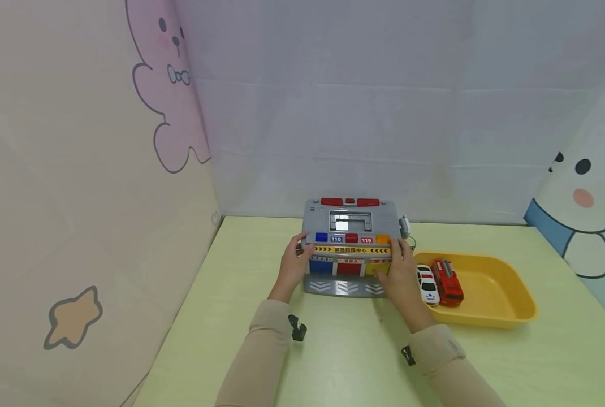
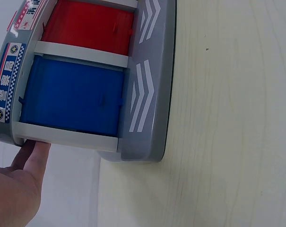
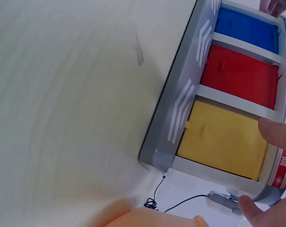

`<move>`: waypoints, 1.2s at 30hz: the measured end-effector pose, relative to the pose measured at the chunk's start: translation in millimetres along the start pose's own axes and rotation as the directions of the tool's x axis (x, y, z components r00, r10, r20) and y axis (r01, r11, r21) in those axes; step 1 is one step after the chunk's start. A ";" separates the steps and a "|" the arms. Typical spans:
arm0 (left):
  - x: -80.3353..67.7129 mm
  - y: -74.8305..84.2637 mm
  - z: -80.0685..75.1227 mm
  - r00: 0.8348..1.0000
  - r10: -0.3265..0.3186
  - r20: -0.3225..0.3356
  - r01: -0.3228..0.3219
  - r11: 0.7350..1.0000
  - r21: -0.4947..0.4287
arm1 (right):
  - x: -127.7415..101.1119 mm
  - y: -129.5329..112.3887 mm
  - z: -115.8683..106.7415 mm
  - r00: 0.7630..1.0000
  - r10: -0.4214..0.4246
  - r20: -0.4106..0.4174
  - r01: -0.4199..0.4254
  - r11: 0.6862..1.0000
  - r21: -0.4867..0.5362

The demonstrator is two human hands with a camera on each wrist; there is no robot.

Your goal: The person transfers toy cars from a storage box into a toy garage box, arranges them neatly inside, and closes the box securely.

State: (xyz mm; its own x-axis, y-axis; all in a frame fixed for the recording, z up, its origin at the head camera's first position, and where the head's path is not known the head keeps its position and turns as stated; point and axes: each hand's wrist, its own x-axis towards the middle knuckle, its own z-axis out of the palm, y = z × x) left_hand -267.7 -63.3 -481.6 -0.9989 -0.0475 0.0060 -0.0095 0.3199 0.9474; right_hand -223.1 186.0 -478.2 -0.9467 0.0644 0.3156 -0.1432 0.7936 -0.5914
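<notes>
A grey toy garage (image 1: 350, 226) stands on the table, facing me. Its front has a blue door (image 2: 74, 94), a red door (image 3: 239, 75) and a yellow door (image 3: 223, 139), all closed, above a grey ramp with white chevrons (image 1: 345, 287). My left hand (image 1: 293, 267) holds the garage's left side, its fingers partly hidden behind the wall. On the opposite side my right hand (image 1: 401, 277) grips the upper right corner, with the thumb on the front by the yellow door and other fingers at the side and top.
Right of the garage sits a yellow tray (image 1: 491, 288) holding a white toy police car (image 1: 427, 285) and a red toy fire truck (image 1: 448, 282). A small pale device (image 3: 223, 202) on a thin black cord (image 3: 151, 203) is at the garage's right side. A fabric wall (image 1: 374, 124) rises behind.
</notes>
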 end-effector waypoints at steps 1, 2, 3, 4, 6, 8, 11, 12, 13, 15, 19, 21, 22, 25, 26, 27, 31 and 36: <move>-0.2 0.2 0.0 1.000 -0.001 0.001 0.001 1.000 0.000 | -0.3 -1.3 -1.3 1.000 0.001 0.002 -0.001 1.000 -0.002; -0.3 0.3 0.0 1.000 -0.003 0.002 0.003 1.000 -0.001 | -0.6 -2.4 -2.2 1.000 0.001 0.002 -0.001 1.000 -0.004; -0.5 0.5 0.0 1.000 -0.005 0.003 0.005 1.000 -0.002 | -0.9 -3.5 -3.3 1.000 -0.001 0.001 0.001 1.000 -0.006; -0.5 0.6 0.1 1.000 -0.007 0.002 0.007 1.000 -0.003 | -1.3 -4.4 -3.8 1.000 -0.001 0.000 0.001 1.000 -0.007; -0.7 0.7 0.1 1.000 -0.008 0.000 0.008 1.000 -0.002 | -2.0 -6.0 -5.0 1.000 -0.005 -0.006 0.004 1.000 -0.015; -0.8 0.4 0.2 1.000 -0.009 -0.002 0.009 1.000 -0.002 | -2.7 -7.3 -5.9 1.000 -0.005 -0.016 0.005 1.000 -0.026; -1.1 0.3 0.1 1.000 -0.011 -0.006 0.011 1.000 -0.004 | -4.3 -9.6 -6.4 1.000 -0.003 -0.030 0.002 0.999 -0.042; -1.2 0.4 0.1 1.000 -0.013 -0.007 0.013 1.000 -0.004 | -4.9 -10.4 -6.6 0.999 -0.005 -0.036 0.003 0.999 -0.048; -1.4 0.4 0.0 1.000 -0.011 -0.007 0.011 1.000 -0.006 | -5.6 -11.4 -6.9 0.999 -0.009 -0.042 0.006 0.999 -0.052; -1.8 0.7 -0.2 1.000 -0.013 -0.008 0.013 1.000 -0.006 | -7.0 -13.6 -7.6 0.999 -0.019 -0.051 0.016 0.998 -0.062; -2.0 0.8 -0.3 1.000 -0.008 -0.004 0.007 1.000 -0.009 | -9.0 -20.0 -10.8 0.998 -0.039 -0.055 0.035 0.996 -0.080; -1.6 0.4 -0.2 1.000 -0.009 0.000 0.009 1.000 -0.008 | -9.5 -23.7 -12.4 0.999 -0.034 -0.042 0.031 0.996 -0.081; -1.4 0.5 -0.3 1.000 -0.009 0.003 0.009 1.000 -0.010 | -9.3 -25.3 -12.9 0.999 -0.033 -0.038 0.030 0.997 -0.077; -0.9 -0.1 -0.7 1.000 -0.009 0.008 0.009 1.000 -0.010 | -8.7 -29.4 -13.8 0.999 -0.036 -0.028 0.034 0.997 -0.066; -0.8 -0.4 -0.8 1.000 -0.007 0.009 0.007 1.000 -0.010 | -8.5 -30.5 -14.1 0.999 -0.040 -0.027 0.038 0.997 -0.066; -0.5 -0.7 -0.8 1.000 -0.005 0.010 0.005 1.000 -0.011 | -8.3 -31.4 -14.3 0.999 -0.045 -0.028 0.043 0.997 -0.063; -0.4 -1.3 -0.8 1.000 0.001 0.006 -0.001 1.000 -0.007 | -6.5 -35.3 -14.1 0.997 -0.075 -0.035 0.072 0.994 -0.078; 0.0 -2.8 -0.4 1.000 -0.005 0.003 0.005 1.000 -0.003 | -3.1 -39.1 -12.6 0.995 -0.099 -0.031 0.096 0.991 -0.093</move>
State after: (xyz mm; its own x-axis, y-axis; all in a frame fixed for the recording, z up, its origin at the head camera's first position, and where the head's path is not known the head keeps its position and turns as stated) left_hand -267.6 -64.5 -484.1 -0.9989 -0.0468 0.0002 -0.0147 0.3167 0.9484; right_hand -210.9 162.4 -446.7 -0.9184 0.0043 0.3957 -0.2057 0.8491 -0.4866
